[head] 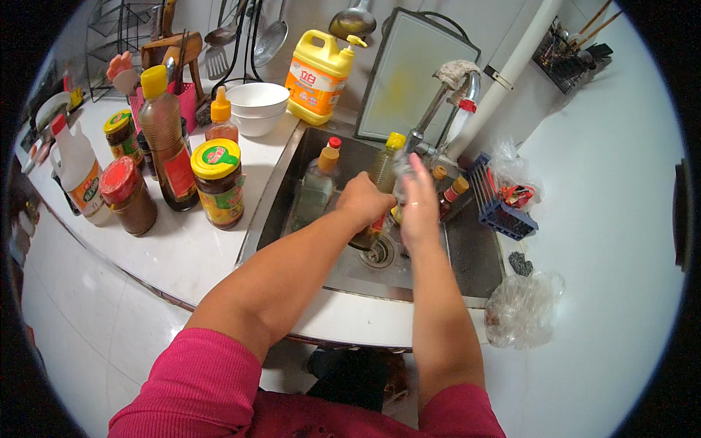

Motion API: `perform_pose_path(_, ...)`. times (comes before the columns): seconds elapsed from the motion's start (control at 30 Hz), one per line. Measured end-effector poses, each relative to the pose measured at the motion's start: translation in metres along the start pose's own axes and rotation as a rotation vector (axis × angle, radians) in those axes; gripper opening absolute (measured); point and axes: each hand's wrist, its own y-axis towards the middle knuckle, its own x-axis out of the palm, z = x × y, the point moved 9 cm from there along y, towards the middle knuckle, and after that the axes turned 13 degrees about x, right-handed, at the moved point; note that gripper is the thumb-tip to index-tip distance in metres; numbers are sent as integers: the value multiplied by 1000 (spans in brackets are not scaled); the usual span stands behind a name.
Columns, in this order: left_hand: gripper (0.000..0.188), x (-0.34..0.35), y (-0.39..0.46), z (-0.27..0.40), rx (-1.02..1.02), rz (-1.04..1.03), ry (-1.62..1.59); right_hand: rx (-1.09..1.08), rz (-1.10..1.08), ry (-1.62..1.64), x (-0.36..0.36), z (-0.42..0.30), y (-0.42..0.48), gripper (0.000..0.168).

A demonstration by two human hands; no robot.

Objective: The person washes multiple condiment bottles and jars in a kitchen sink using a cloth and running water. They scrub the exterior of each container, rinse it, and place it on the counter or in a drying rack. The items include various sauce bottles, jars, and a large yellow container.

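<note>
Over the sink (476,268), my left hand (362,201) is closed around a yellow-capped plastic bottle (385,167). The bottle leans, its red label and dark base showing below my fist near the drain (378,253). My right hand (420,216) is blurred and holds a grey, crumpled scrubber or cloth (402,169), which I cannot tell apart, close beside the bottle's upper part. Left of my hands, a clear bottle with a tan cap (315,191) stands in the basin. A small dark bottle with a red neck band (454,190) is to the right, partly hidden.
A faucet (432,109) wrapped in cloth rises behind my right hand. Jars, including a yellow-lidded one (219,186), crowd the left counter near white bowls (257,107). Detergent (320,79) and a cutting board (411,76) stand behind; a blue rack (501,202) and plastic bag (520,312) lie right.
</note>
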Motion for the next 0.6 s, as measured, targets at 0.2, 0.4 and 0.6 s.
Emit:
perform_pose_path(0.2,46,1,-11,24,156,-48,268,185,234,185,-8,26,8,59)
perform_pose_path(0.4,50,31,-18,26,288,-523,-149,497,-556,560,-15,24,-4,44)
perform_pose_path(0.6,53,55,-31,18,31,-856,-668,422,-480,550,-14,18,0,33)
